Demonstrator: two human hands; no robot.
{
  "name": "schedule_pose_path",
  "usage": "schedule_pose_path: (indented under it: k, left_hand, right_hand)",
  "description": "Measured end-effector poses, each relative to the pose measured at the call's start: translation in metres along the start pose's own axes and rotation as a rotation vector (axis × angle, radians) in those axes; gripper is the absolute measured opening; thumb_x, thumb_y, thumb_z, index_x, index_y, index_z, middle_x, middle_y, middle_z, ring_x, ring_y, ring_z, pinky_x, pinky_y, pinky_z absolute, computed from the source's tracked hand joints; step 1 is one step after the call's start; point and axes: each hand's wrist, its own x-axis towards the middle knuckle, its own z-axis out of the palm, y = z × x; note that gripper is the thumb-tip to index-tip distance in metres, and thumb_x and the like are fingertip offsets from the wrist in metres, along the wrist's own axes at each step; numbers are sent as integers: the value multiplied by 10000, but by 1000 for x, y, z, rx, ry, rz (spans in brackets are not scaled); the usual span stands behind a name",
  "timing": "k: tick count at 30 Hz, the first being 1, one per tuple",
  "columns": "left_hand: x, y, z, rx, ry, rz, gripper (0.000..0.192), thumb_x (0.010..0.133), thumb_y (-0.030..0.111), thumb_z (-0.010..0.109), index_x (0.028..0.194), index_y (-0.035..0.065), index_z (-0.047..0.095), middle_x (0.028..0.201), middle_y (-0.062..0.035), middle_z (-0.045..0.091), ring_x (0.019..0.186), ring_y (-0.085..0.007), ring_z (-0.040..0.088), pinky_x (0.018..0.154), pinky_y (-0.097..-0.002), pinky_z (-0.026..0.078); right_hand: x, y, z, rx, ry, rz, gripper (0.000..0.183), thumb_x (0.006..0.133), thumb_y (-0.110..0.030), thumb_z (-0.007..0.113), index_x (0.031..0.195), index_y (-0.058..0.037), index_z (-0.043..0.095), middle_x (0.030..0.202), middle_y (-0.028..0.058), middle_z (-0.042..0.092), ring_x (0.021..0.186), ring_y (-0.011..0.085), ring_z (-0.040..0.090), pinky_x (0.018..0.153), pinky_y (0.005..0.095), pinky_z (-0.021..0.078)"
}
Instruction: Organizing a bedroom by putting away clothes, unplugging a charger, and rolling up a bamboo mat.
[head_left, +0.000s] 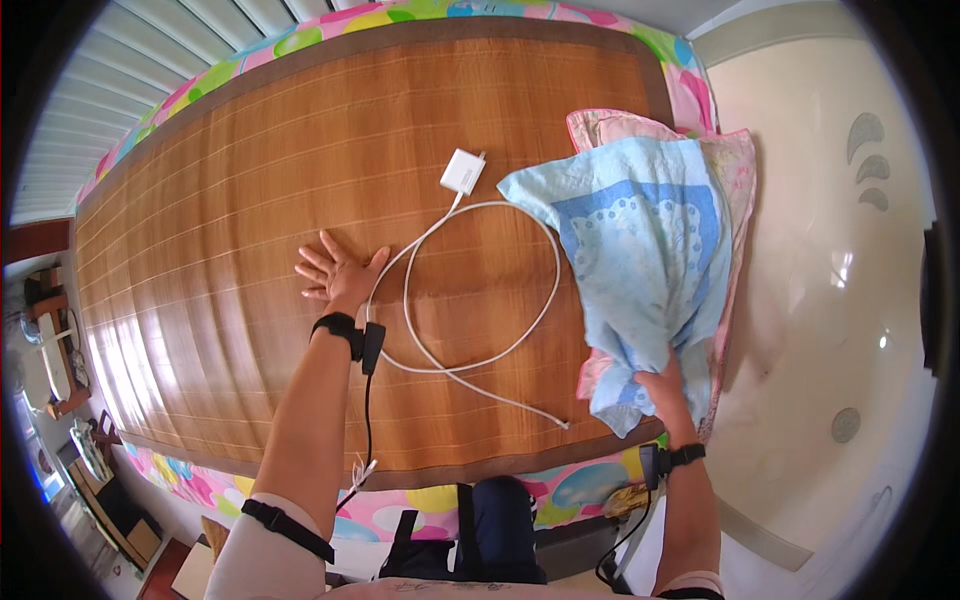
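My left hand (341, 276) is over the brown bamboo sleeping mat (300, 165) with its fingers spread and nothing in it. Beside its thumb and wrist runs a white charging cable (556, 281), lying in loose loops. The cable joins a white power adapter (463, 172) with its prongs out, farther up the mat; its free end lies toward the near edge. On the right, my right hand (666, 394) grips the lower part of a light blue towel (637, 247) with a darker blue border. Folds hide most of those fingers. Under the towel lies a pink cloth (741, 165).
A bed sheet with coloured balloon shapes (600, 487) shows around the mat. To the right stands a cream panel (795, 300) with grey inlays. White slats (150, 97) run along the upper left. Black straps and wires (367, 420) are on both my arms.
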Motion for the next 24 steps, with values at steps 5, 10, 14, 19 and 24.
schedule_pose_path:
  k: [5,10,14,19,24]
  left_hand:
    - [-9,-1,5,-18,2,30,1170,655,723,564,1416,173,-134,1417,-230,-253,1289,-451,-241,993,-660,-44]
    - [-9,-5,5,14,-1,10,1181,646,737,559,1417,159,-125,1419,-243,-234,1289,-450,-242,994,-652,-61]
    - [-11,-5,8,-12,1,26,1176,645,743,553,1419,165,-116,1418,-243,-239,1292,-445,-240,991,-654,-62]
    - [-10,-14,4,-12,56,48,1128,659,761,511,1430,173,-66,1435,-237,-197,1305,-443,-208,999,-653,-38]
    - [-37,-41,42,-111,234,448,827,741,656,525,1372,183,276,1471,-184,51,1338,-426,28,1027,-617,82]
  right_hand:
    - [5,15,43,-384,48,-36,648,649,-147,660,1220,-18,381,1008,288,572,980,441,531,815,436,443]
    - [6,18,47,-485,82,-60,651,649,-143,649,1221,-30,360,981,285,575,963,449,525,785,443,447]
    - [8,28,45,-466,97,-77,641,646,-141,644,1214,-43,365,962,280,581,951,450,529,780,453,445]
    - [15,34,52,-493,128,-105,605,646,-132,625,1194,-57,380,951,271,588,936,451,534,776,463,443]
    - [26,38,51,-460,127,-67,602,637,-136,615,1192,-67,392,973,261,592,944,441,542,793,459,442]
